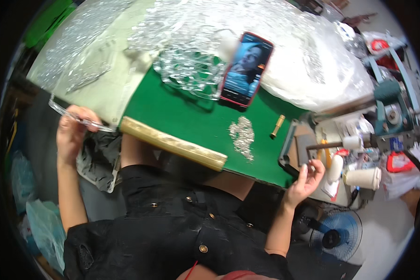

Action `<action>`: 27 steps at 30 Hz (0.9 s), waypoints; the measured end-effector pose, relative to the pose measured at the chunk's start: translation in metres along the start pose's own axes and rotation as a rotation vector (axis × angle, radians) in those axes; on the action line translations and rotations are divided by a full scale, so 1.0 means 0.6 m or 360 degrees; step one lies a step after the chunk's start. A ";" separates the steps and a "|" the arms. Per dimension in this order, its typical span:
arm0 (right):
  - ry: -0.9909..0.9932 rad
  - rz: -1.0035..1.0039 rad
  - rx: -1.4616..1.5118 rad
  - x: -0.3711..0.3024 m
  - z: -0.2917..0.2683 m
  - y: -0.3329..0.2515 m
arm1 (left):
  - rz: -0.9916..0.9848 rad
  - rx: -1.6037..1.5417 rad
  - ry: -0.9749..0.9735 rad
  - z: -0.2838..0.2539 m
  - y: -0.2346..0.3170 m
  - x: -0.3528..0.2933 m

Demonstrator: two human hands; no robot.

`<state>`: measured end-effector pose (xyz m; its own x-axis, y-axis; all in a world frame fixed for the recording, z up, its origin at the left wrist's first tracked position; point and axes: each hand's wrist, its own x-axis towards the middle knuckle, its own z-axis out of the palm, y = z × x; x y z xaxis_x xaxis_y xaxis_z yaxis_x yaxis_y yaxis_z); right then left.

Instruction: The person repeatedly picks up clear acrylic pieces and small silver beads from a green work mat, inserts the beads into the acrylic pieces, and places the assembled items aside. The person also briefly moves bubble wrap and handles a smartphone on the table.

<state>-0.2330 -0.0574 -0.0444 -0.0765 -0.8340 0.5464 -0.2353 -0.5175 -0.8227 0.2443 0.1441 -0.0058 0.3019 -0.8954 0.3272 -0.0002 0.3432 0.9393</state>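
In the head view, we look down on a green mat [172, 109]. Left of the mat, our left hand [74, 128] grips a thin clear piece [59, 109] between thumb and fingers. Beside the mat's near right corner, our right hand [308, 183] is raised with thumb and fingertips drawn close together; we cannot tell whether they hold anything small.

On the mat's right half lie scattered silvery bits [241, 137] and a small brass pin [278, 125]. A gold bar [172, 143] runs along the mat's near left edge. Toward the mat's far edge we find a phone [245, 70], its screen lit, and a shiny clear heap [189, 70]. To the mat's right stands a teal press [391, 114]; below that side, a fan [343, 237].
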 end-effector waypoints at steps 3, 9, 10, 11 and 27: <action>-0.0052 -0.0037 -0.0139 -0.006 0.019 0.000 | -0.0240 0.0294 0.0422 -0.170 0.042 -0.083; -0.0146 -0.0040 0.0017 0.005 0.040 -0.004 | -0.0253 0.0070 0.0507 -0.243 0.000 -0.050; -0.0163 -0.0121 -0.0040 0.005 0.048 -0.012 | -0.0237 -0.0122 0.0415 -0.252 -0.014 -0.047; -0.0184 -0.0123 -0.0054 0.004 0.050 -0.013 | -0.0285 -0.0192 0.0498 -0.252 -0.027 -0.038; -0.0153 -0.0060 0.0046 -0.008 0.057 -0.025 | -0.0964 0.1824 -0.0099 -0.165 -0.051 0.179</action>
<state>-0.1958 -0.0518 -0.0401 0.0254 -0.8278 0.5605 -0.2082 -0.5527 -0.8069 0.3709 0.0653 -0.0096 0.4965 -0.8441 -0.2026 -0.7000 -0.5273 0.4816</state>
